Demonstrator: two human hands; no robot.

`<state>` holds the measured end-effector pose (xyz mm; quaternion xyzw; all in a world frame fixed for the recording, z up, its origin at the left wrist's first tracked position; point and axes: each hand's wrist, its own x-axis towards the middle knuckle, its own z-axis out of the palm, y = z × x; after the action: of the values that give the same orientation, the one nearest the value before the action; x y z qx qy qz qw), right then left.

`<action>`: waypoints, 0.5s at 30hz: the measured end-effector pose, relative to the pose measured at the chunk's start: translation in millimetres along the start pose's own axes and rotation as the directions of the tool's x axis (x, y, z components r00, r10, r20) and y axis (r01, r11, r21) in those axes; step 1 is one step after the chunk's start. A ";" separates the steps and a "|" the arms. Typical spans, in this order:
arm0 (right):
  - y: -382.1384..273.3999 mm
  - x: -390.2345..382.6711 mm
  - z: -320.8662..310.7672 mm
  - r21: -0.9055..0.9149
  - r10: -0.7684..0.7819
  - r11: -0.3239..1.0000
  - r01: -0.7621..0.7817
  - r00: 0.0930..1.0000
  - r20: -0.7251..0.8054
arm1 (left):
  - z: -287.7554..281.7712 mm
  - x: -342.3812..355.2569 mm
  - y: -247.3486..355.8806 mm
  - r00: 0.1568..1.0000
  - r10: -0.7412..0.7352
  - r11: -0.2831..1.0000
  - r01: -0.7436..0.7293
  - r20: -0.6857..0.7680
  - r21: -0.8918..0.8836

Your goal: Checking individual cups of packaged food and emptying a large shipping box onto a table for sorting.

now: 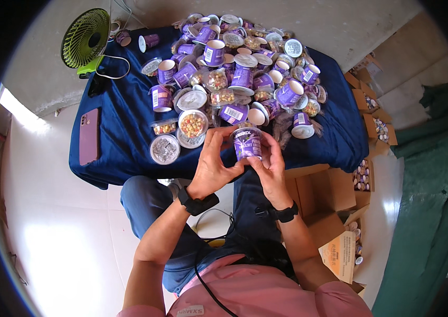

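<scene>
Just beyond the table's near edge I hold a purple yogurt cup (247, 145) between both hands, its printed side toward me. My left hand (214, 164) is closed on the cup's left side, with the fingers at its upper rim and the thumb low down. Around the right side curls my right hand (270, 171), its thumb pressed to the front near the base. Close to the left hand are a clear tub of colourful cereal pieces (192, 123) and a round clear-lidded tub (164, 149) with pale contents. A pile of purple cups (242, 78) lies directly behind.
Dark blue cloth (123, 111) covers the table. On its left side are a purple phone (89, 136) and a green fan (85, 41) with a white cable. An open cardboard box (321, 198) stands beside my right arm; boxes of cups (380, 129) line the floor farther right.
</scene>
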<state>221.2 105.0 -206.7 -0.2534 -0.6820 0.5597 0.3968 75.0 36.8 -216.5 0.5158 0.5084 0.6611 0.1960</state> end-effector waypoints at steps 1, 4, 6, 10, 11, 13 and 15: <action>-3.6 -0.5 0.6 0.177 0.072 0.981 -0.075 0.997 0.020 | 0.8 -0.9 -0.4 0.997 -0.082 0.989 0.082 0.010 -0.122; -8.0 3.9 -8.0 -0.317 -0.156 0.932 0.174 0.984 0.080 | -3.2 0.9 1.6 1.000 0.006 1.000 -0.007 0.029 0.024; -11.3 5.9 -11.5 -0.560 -0.217 0.777 0.287 0.958 0.190 | -7.1 0.9 0.5 0.997 0.054 0.985 -0.063 0.058 0.159; -10.6 3.4 -12.7 -0.517 -0.192 0.817 0.257 0.966 0.176 | -8.9 1.9 -3.5 0.995 0.054 0.991 -0.064 0.081 0.117; -9.7 2.8 -14.2 -0.484 -0.167 0.842 0.238 0.968 0.186 | -9.6 2.5 -2.2 0.995 0.042 0.990 -0.054 0.095 0.129; -12.5 3.7 -18.9 -0.450 -0.147 0.866 0.218 0.971 0.188 | -8.6 1.0 5.1 0.994 0.060 0.989 -0.072 0.092 0.130; -19.4 8.0 -24.9 -0.041 -0.043 0.998 0.050 0.987 0.156 | -6.6 2.6 6.4 0.992 0.081 0.988 -0.093 0.096 0.126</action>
<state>239.2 120.5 -184.6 -0.2019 -0.7288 0.5531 0.3495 69.9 33.1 -209.3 0.5786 0.5179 0.6105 0.1560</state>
